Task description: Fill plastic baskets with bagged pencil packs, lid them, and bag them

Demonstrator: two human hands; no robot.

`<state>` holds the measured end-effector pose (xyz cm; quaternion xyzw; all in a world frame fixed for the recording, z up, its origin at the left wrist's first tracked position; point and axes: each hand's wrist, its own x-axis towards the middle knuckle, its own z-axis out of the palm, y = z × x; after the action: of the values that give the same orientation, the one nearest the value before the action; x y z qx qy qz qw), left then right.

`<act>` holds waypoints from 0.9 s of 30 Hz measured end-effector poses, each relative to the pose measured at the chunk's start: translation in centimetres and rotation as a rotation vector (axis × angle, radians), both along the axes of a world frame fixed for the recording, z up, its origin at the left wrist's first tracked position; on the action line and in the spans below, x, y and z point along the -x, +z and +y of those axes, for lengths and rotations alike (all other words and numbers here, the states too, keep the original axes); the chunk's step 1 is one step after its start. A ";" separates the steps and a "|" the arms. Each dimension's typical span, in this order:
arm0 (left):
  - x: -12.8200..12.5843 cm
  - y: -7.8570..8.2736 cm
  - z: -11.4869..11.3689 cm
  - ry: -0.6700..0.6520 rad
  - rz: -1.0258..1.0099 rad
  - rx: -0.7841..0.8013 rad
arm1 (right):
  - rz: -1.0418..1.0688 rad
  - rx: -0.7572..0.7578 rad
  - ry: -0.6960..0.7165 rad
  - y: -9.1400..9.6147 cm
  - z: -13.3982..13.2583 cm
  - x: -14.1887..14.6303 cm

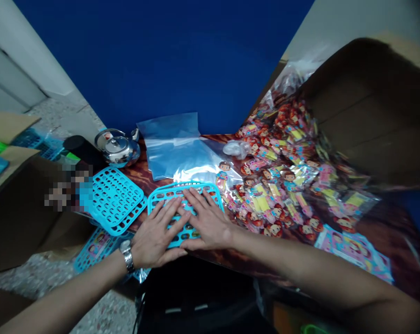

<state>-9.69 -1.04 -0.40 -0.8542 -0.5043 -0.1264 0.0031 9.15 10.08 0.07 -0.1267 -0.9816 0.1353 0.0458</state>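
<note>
Both palms lie flat on a blue perforated plastic basket [210, 191] at the table's front edge. My left hand [159, 232], with a metal watch on its wrist, covers the left part, fingers stretched out. My right hand [208, 222] presses on the right part, its fingers spread and close to the left ones. Through the holes some coloured contents show, but I cannot make them out. Just left are more blue perforated plastic pieces [117, 195], one overlapping another. Clear plastic bags [171, 153] lie flat behind the basket.
A heap of small bagged cartoon-figure packets [275, 185] covers the table's right side, beside a large cardboard box [377, 116]. Printed cards [356, 250] lie at the front right. A metal kettle [117, 148] and a dark cylinder [82, 150] stand back left; an open carton [18, 208] is far left.
</note>
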 end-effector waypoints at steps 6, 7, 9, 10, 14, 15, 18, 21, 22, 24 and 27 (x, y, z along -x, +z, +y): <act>-2.2 0.0 -0.4 -0.126 0.060 -0.014 | -0.017 0.008 -0.080 0.1 -2.3 -3.4; -2.2 0.0 -0.1 -0.138 0.073 -0.023 | -0.015 0.004 -0.087 0.1 -2.4 -3.5; -2.2 0.1 0.5 -0.136 0.096 -0.045 | -0.003 0.004 -0.093 0.2 -2.3 -3.6; -2.2 0.0 0.8 -0.130 0.105 -0.054 | 0.013 0.007 -0.096 0.2 -2.2 -3.7; -2.1 -0.2 1.4 -0.153 0.101 -0.058 | 0.157 0.114 -0.114 0.1 -1.7 -3.9; -2.2 -0.3 1.4 -0.154 0.091 -0.046 | 0.217 0.174 -0.119 0.2 -1.6 -4.1; -2.5 -0.3 1.0 -0.119 0.066 -0.002 | 0.431 0.398 -0.159 0.6 -0.9 -4.6; -2.7 0.2 1.0 -0.144 0.071 -0.004 | 0.534 0.605 -0.258 1.0 -0.3 -5.1; -2.7 0.4 1.1 -0.173 0.078 -0.005 | 0.536 0.649 -0.286 1.0 -0.2 -5.3; -2.8 0.8 1.4 -0.248 0.102 0.015 | 0.530 0.689 -0.323 1.1 0.0 -5.6; -2.8 1.2 1.7 -0.321 0.137 0.050 | 0.500 0.670 -0.275 1.1 0.4 -5.8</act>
<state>-6.89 0.62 0.84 -0.9301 -0.3631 -0.0544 -0.0041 14.96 10.51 1.21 -0.2272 -0.8164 0.4652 0.2560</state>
